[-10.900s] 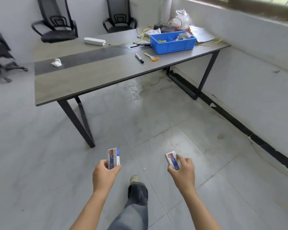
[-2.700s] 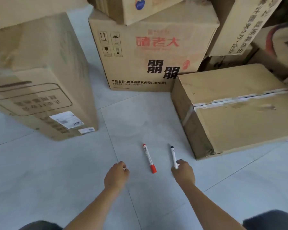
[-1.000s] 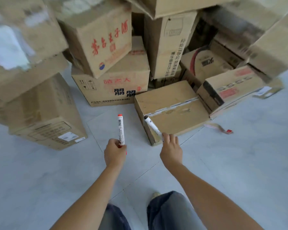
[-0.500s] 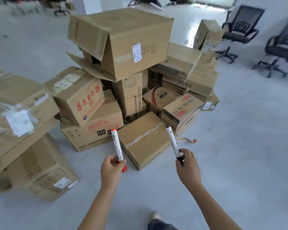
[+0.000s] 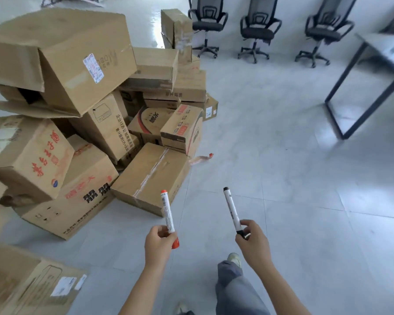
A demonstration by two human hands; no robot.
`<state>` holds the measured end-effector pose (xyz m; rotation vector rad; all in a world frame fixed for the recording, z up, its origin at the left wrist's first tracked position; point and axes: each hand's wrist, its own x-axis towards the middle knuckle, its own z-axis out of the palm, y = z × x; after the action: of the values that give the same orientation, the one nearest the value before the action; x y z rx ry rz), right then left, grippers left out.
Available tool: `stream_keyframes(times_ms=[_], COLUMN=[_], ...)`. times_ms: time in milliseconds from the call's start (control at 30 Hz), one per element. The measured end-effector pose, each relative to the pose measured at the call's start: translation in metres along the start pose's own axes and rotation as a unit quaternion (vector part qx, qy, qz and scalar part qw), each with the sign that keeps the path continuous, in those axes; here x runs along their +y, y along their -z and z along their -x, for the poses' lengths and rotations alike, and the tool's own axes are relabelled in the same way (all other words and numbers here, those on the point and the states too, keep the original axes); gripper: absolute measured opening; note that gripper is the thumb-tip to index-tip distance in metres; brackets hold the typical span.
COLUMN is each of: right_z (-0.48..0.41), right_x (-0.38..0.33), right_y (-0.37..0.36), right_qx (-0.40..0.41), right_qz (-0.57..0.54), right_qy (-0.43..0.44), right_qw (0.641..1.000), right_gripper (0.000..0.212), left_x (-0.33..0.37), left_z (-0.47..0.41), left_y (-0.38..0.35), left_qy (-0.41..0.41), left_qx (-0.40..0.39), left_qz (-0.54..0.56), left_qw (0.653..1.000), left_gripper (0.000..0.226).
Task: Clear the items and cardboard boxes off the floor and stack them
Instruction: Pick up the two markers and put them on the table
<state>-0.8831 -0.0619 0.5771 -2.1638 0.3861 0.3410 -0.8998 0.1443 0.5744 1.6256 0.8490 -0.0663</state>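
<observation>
My left hand (image 5: 157,243) grips a red-capped white marker (image 5: 166,209) that points up. My right hand (image 5: 253,241) grips a black-capped white marker (image 5: 231,208), also pointing up. Both markers are held above the grey tiled floor. A jumbled heap of cardboard boxes (image 5: 96,114) fills the left half of the view. A taped box (image 5: 150,176) lies at its near edge, just beyond the red marker. Another flat box (image 5: 25,283) lies at the lower left.
Three black office chairs (image 5: 255,30) stand along the far wall. A table with black legs (image 5: 359,87) is at the right. A strip of tape (image 5: 200,158) lies on the floor by the heap. My leg and shoe (image 5: 233,280) are below my hands.
Since picking both markers off the floor I have stood up, and my view has swung right: the box heap has slid left, and the chairs and table have come into view.
</observation>
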Motion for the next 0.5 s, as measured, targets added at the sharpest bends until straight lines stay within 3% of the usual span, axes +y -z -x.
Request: stream_keyframes(times_ms=[233, 333, 500], right_z=[0.028, 0.031, 0.063], right_x=[0.062, 0.087, 0.163], right_y=[0.07, 0.12, 0.214], right_qx=[0.072, 0.128, 0.196], right_qz=[-0.086, -0.118, -0.141], right_qy=[-0.046, -0.041, -0.046], right_qw=[0.993, 0.984, 0.969], right_gripper=[0.024, 0.024, 0.025], left_x=[0.009, 0.014, 0.013], left_z=[0.046, 0.064, 0.117], left_y=[-0.048, -0.079, -0.179], left_qy=[-0.051, -0.067, -0.076], left_qx=[-0.06, -0.063, -0.082], left_qz=[-0.01, 0.004, -0.002], left_qw=[0.997, 0.996, 0.994], left_gripper=[0.022, 0.013, 0.015])
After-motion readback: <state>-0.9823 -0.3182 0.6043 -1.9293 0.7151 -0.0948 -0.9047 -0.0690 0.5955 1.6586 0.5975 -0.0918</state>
